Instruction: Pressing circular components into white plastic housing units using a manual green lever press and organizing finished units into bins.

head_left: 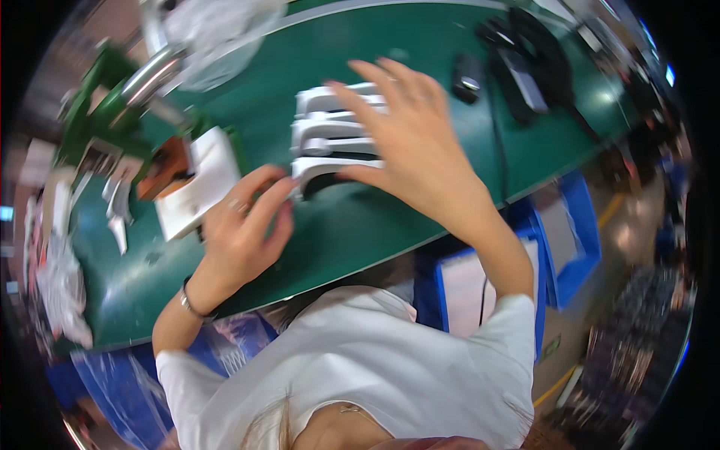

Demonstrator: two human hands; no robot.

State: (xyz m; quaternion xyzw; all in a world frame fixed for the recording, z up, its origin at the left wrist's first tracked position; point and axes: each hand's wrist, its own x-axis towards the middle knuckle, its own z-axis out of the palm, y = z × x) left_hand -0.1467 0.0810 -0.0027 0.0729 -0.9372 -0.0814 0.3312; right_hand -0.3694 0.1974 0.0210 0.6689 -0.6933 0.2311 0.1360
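Observation:
Several white curved plastic parts [330, 129] stand in a row on the green tabletop, their arched edges side by side. My right hand [412, 124] is spread over their right ends, the thumb beside the nearest part and the fingers reaching toward the farthest; these fingers hide the right ends. At the near left corner of the row, my left hand [244, 225] has its fingers bent and apart. Its index fingertip is at the end of the nearest part, and the thumb stays away from it.
Left of the row stands a green bench device [112, 120] with a metal cylinder and a white block [199, 184]. A clear plastic bag [217, 37] lies behind it. At the back right are a black handheld device [466, 77] and dark cabled equipment [525, 67]. Blue bins [566, 247] stand below the table edge.

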